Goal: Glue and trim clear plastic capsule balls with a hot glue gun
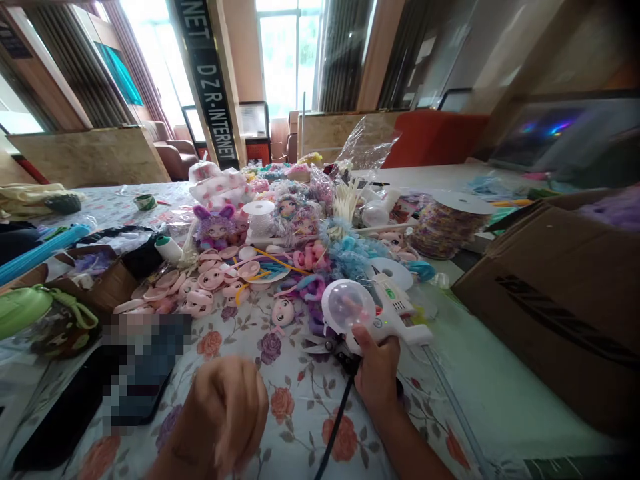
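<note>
My right hand (377, 367) is wrapped round a white hand-held tool (395, 328) that looks like a glue gun. A clear round plastic dish (349, 305) sits at its front, by my thumb. Under that hand lie cutters (330, 347) with black handles, and a black cord (337, 427) runs toward me. My left hand (231, 407), slightly blurred, is held over the flowered tablecloth with its fingers curled in; whatever may be inside is hidden. Ahead of it lie a pale doll face (283, 312) and purple plush strands (311, 293).
Several pink doll faces with long ears (200, 300) are heaped left of centre. Behind are a purple-haired doll (215, 227), a white spool (259, 220) and blue fluffy trim (355, 250). A cardboard box (555, 300) stands right; dark phones (75, 407) and a green-lidded jar (47, 320) lie left.
</note>
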### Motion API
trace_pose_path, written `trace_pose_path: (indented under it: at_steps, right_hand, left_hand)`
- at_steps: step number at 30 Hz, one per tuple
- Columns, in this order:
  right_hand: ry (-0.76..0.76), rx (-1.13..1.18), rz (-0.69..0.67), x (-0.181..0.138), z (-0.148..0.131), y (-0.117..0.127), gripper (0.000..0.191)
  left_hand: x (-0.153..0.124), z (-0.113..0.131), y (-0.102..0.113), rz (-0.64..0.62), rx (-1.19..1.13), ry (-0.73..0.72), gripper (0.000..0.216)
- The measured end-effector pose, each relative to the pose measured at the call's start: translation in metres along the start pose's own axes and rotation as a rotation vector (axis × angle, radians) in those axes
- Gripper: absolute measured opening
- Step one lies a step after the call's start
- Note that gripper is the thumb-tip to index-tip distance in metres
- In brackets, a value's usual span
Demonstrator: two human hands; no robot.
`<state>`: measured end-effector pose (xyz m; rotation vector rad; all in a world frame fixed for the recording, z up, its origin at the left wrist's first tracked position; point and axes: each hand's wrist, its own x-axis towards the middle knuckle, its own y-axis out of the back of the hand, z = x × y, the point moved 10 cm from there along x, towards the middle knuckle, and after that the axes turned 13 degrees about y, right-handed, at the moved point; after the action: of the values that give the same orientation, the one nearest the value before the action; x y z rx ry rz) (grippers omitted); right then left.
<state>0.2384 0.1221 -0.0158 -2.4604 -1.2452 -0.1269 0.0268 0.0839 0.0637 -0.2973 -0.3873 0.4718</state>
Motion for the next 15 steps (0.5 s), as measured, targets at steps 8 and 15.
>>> trace_pose_path:
  at_steps: [8, 15]
  right_hand:
    - [-0.017, 0.015, -0.015, -0.001, 0.004, -0.001, 0.054]
    - [0.003, 0.001, -0.022, -0.001, 0.003, 0.000, 0.054]
  left_hand:
    - [-0.040, 0.023, 0.077, 0.774, -0.057, -0.008, 0.012]
    - [-0.141, 0.083, 0.122, 1.715, 0.970, 0.222, 0.034]
